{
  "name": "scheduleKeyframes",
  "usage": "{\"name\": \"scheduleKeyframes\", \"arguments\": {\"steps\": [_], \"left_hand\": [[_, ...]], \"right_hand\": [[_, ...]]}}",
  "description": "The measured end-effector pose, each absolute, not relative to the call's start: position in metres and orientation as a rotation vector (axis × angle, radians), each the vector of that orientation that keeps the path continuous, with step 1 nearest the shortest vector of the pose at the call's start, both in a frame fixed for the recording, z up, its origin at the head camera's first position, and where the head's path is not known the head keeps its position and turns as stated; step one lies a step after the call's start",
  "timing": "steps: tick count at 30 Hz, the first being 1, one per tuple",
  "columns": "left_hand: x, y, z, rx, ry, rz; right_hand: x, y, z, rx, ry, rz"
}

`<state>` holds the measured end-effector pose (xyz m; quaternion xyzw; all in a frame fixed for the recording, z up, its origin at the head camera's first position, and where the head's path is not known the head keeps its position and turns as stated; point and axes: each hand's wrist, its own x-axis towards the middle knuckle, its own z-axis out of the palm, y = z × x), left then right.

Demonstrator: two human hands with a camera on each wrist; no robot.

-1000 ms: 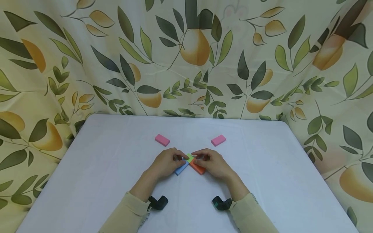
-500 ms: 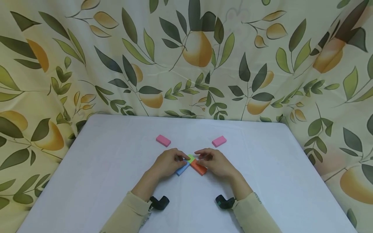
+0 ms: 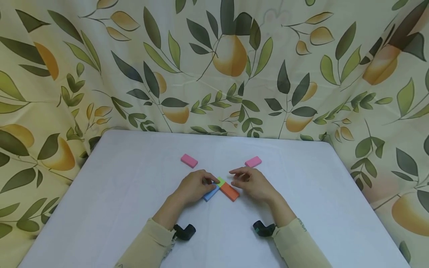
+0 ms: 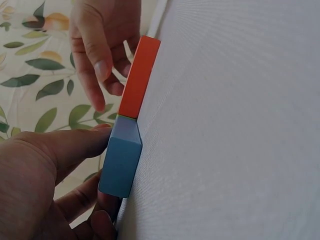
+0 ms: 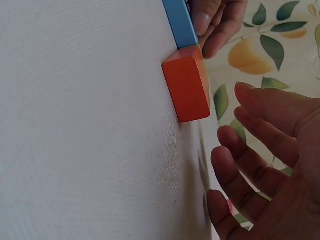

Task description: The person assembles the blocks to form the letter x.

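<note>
In the head view, a blue block (image 3: 209, 195) and an orange block (image 3: 229, 192) lie flat on the white table, meeting at an angle below a small green block (image 3: 221, 181). My left hand (image 3: 191, 186) grips the blue block, its thumb on top and fingers at the far side, as the left wrist view shows; the index fingertip is near the green one. Just right of the orange block (image 5: 187, 90) my right hand (image 3: 257, 184) hovers, holding nothing, fingers loosely bent and apart from the block. The green block is almost hidden in both wrist views.
Two pink blocks lie farther back on the white-covered table (image 3: 134, 178): one on the left (image 3: 189, 160), another on the right (image 3: 253, 161) just beyond my right hand. A leaf-and-fruit patterned curtain (image 3: 187, 67) hangs behind the table.
My right hand has come off the orange block and moved a little to the right. The left hand keeps its place at the blue block. The blocks hold their arrangement.
</note>
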<state>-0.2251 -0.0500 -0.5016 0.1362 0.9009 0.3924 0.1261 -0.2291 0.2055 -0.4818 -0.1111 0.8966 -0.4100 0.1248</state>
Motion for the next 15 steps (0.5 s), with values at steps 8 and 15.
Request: {"name": "scheduleKeyframes", "arguments": {"steps": [8, 15], "left_hand": [[-0.2255, -0.0485, -0.5022, 0.380, 2.637, 1.135], [-0.2257, -0.0486, -0.5022, 0.372, 2.635, 1.143]], "right_hand": [[-0.2307, 0.2085, -0.4799, -0.298, 2.623, -1.176], [-0.2336, 0.2092, -0.4754, -0.303, 2.661, -1.120]]}}
